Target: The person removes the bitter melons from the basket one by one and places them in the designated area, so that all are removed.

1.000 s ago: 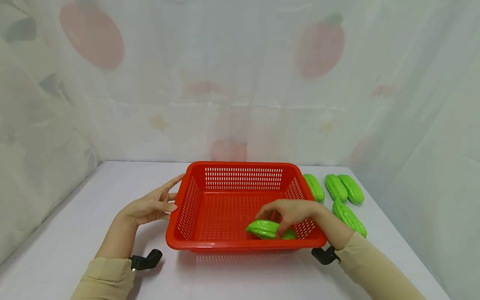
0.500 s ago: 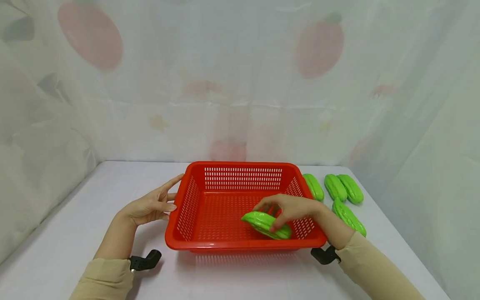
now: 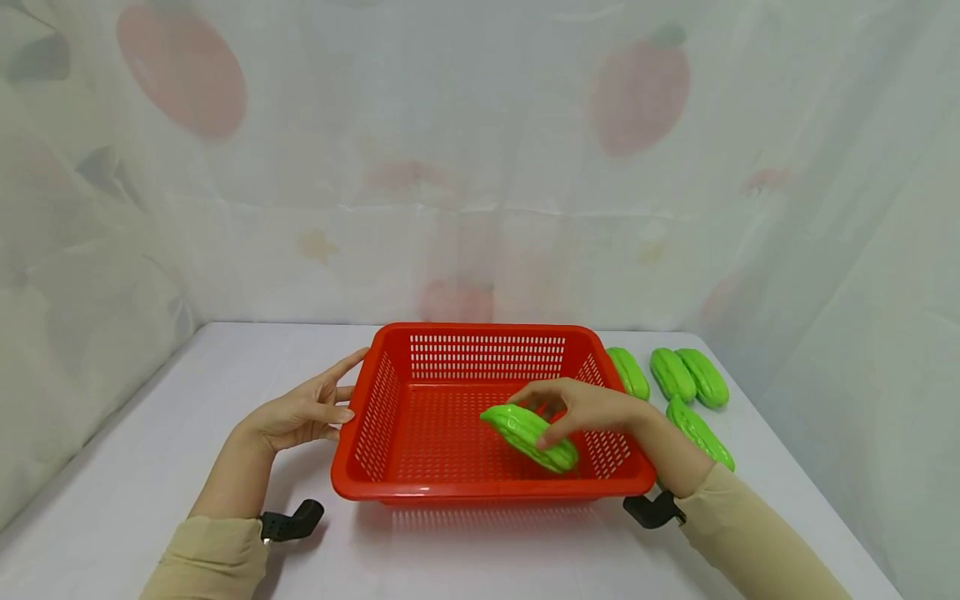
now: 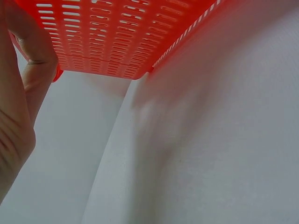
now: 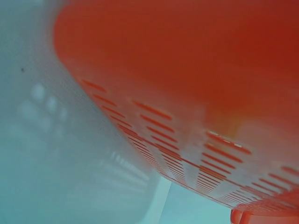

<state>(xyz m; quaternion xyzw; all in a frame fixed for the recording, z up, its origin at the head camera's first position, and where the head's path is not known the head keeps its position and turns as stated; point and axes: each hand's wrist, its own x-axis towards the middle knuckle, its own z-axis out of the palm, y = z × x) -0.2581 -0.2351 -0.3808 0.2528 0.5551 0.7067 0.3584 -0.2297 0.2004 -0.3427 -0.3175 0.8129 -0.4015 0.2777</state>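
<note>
A red plastic basket [image 3: 491, 492] with slotted walls stands on the table, also filling the top of the left wrist view. At its left side, my left hand [image 3: 303, 410] holds the rim, thumb on the rim and other fingers against the outer side. My right hand [image 3: 581, 412] reaches over the basket's right rim and grips a bright green bitter melon [image 3: 521, 425] between thumb and fingers. The melon is tilted inside the basket, its pointed end up and to the left. Only the basket's outer wall [image 5: 173, 140] and the table surface show in the right wrist view.
Several more green bitter melons lie on the table right of the basket: one partly behind the rim [image 3: 630, 377], a side-by-side pair [image 3: 672, 377], and a nearer melon [image 3: 697, 429] partly hidden by my right forearm. Printed curtains [image 3: 480, 167] enclose the table's back and sides.
My right hand has lifted the bitter melon from near the basket's floor, up and slightly left, tipping its pointed end higher. My left hand and the basket have stayed put.
</note>
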